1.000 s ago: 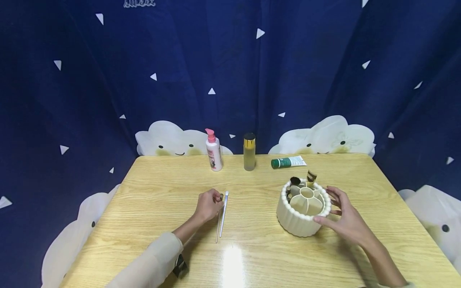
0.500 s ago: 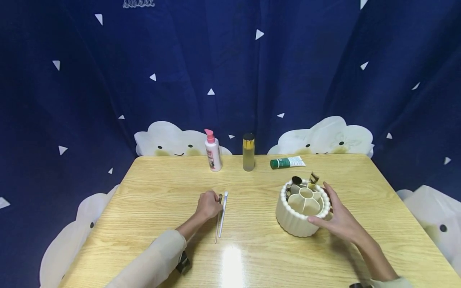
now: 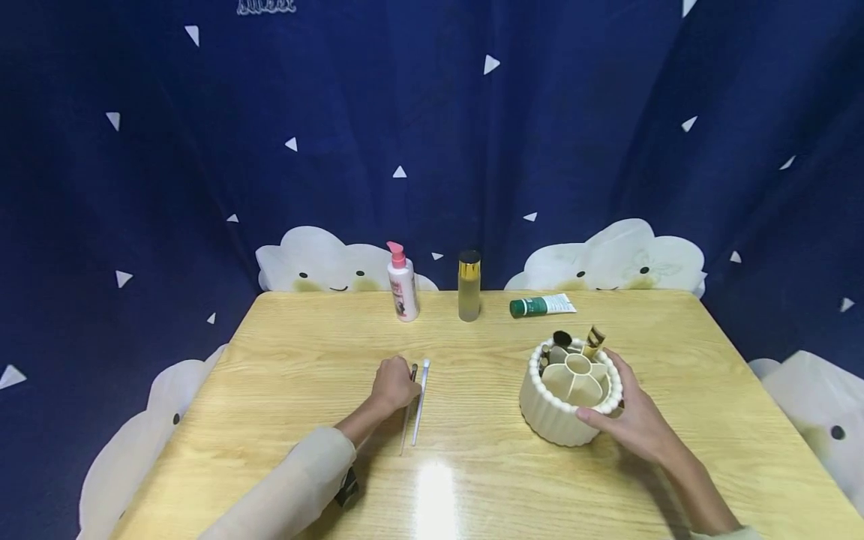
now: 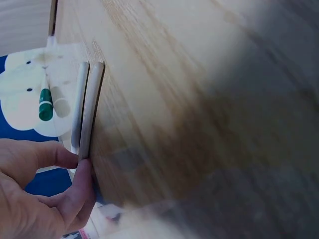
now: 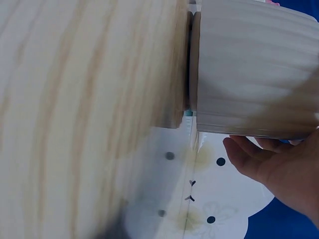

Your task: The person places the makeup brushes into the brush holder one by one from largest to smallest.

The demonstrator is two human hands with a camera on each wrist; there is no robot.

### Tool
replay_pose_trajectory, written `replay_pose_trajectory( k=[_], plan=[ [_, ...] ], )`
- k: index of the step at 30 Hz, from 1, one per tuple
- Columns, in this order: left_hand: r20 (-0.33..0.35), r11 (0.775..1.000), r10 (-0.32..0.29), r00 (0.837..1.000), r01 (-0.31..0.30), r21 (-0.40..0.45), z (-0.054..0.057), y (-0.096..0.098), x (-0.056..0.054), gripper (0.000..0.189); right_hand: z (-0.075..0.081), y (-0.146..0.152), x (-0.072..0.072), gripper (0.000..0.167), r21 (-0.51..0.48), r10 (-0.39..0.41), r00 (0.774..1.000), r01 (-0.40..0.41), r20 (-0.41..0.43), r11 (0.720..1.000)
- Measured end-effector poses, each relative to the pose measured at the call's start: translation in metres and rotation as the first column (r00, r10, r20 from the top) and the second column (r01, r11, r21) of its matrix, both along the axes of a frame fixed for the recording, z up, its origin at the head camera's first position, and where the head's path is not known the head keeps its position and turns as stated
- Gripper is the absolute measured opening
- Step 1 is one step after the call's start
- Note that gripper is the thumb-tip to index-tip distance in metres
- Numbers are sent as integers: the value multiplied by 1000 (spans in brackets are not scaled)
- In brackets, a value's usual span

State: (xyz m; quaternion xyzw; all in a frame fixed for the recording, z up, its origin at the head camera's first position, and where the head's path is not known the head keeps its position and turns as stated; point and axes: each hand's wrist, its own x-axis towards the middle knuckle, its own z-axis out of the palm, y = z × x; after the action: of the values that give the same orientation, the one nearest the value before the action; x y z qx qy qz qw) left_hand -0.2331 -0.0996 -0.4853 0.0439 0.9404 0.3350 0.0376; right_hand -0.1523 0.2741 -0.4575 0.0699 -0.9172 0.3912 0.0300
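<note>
My left hand (image 3: 394, 384) pinches a slim makeup brush (image 4: 93, 107) with a dark tip and a tan handle between thumb and fingers, low over the table. Just to its right lies a white-handled makeup brush (image 3: 421, 405), nearly parallel. At the right, my right hand (image 3: 634, 416) grips the side of a round cream brush holder (image 3: 555, 420) with a beaded rim, thumb at the near rim and fingers round the far side, partly hidden. Several brushes stand in its back and left compartments, among them a dark round-headed brush (image 3: 562, 339) and a flat-headed brush (image 3: 595, 339).
Along the back of the wooden table (image 3: 304, 337) stand a white pump bottle (image 3: 403, 292) with a pink top and a gold-collared bottle (image 3: 469, 292). A green and white tube (image 3: 543, 304) lies beside them. A dark blue curtain (image 3: 432, 112) hangs behind.
My right hand has closed in on the brush holder, which has turned a little, its standing brushes shifting right. The tail of the tan brush at my left hand has swung slightly left.
</note>
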Motion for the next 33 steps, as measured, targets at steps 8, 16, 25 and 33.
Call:
replay_pose_trajectory(
  k=[8, 16, 25, 33],
  plan=[
    [7, 998, 11, 1000, -11, -69, 5, 4, 1, 49, -3, 2, -1, 109, -2, -2, 1000, 2, 8, 1000],
    [74, 998, 48, 996, -45, -36, 4, 1, -3, 47, -1, 2, -2, 109, -6, -1, 1000, 1, 16, 1000],
    [62, 994, 42, 997, -48, 100, 19, -6, -10, 41, 2, 0, -1, 108, 1, -11, 1000, 11, 8, 1000],
    [48, 968, 41, 998, -52, 246, 39, 2, -9, 8, 6, -2, -2, 108, 46, -24, 1000, 23, 20, 999]
  ],
)
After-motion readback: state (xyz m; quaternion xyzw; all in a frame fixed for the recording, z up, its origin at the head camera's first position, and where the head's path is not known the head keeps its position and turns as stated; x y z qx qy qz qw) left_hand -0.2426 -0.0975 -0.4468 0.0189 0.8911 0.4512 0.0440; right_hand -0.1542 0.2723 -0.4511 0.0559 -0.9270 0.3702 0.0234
